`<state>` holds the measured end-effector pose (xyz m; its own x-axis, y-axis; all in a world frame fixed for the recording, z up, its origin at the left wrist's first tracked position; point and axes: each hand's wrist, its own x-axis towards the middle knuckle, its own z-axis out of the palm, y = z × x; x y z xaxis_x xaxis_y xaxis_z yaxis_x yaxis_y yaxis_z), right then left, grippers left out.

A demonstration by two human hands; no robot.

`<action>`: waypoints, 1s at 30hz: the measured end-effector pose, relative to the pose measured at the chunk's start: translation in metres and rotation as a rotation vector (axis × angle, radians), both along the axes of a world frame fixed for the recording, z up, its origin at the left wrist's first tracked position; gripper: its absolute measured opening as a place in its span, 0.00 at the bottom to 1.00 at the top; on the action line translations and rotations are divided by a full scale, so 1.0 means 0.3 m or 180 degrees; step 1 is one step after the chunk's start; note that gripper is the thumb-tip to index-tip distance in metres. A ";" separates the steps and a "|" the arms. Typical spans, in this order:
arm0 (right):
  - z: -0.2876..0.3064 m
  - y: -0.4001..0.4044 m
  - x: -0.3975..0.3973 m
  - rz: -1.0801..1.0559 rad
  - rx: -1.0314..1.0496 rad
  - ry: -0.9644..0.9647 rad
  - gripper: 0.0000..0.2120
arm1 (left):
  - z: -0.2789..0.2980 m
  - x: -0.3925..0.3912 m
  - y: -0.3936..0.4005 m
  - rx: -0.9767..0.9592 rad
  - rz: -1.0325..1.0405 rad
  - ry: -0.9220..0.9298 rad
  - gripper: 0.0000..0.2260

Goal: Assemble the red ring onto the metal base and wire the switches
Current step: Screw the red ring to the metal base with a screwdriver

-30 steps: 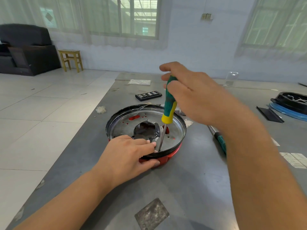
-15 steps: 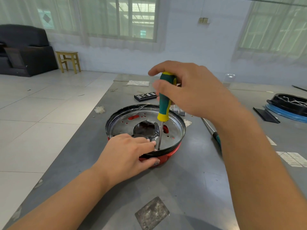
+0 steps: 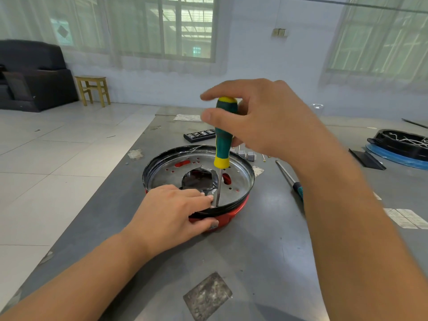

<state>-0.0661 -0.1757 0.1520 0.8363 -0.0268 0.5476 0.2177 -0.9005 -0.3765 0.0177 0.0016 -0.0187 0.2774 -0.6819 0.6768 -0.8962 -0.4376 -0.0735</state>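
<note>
Since a second ago my right hand (image 3: 261,121) is regrasping the screwdriver (image 3: 222,140) handle higher. My left hand (image 3: 176,212) is clamping the metal base (image 3: 234,198) over the red ring (image 3: 231,215). I should be keeping the shaft upright, pressing firmly.

Screwdriver (image 3: 222,137): green handle, yellow cap and yellow collar, bare steel shaft. Metal base (image 3: 236,179): silver pan, black rim, red showing through its slots. Red ring (image 3: 228,217): plain red. Tabletop (image 3: 266,251): dull grey. Bit case (image 3: 199,135): black. Stool (image 3: 93,89): yellowish wood. Sofa (image 3: 34,75): black. Floor (image 3: 58,158): white tiles.
</note>
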 end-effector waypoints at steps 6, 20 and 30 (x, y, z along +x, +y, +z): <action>0.003 0.018 0.018 -0.0138 0.0006 0.0110 0.20 | 0.007 -0.008 0.003 0.0027 0.0020 0.0010 0.21; 0.015 -0.018 0.005 0.0154 0.0312 0.0362 0.15 | 0.005 -0.011 0.000 -0.0052 0.0027 -0.0132 0.20; -0.010 0.043 0.025 -0.0146 -0.0214 0.0053 0.22 | 0.014 -0.017 -0.003 -0.0024 0.0036 -0.0122 0.21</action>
<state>-0.0587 -0.1628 0.1490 0.8440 -0.0290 0.5356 0.1698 -0.9327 -0.3181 0.0127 0.0008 -0.0146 0.2589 -0.6737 0.6921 -0.8877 -0.4484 -0.1044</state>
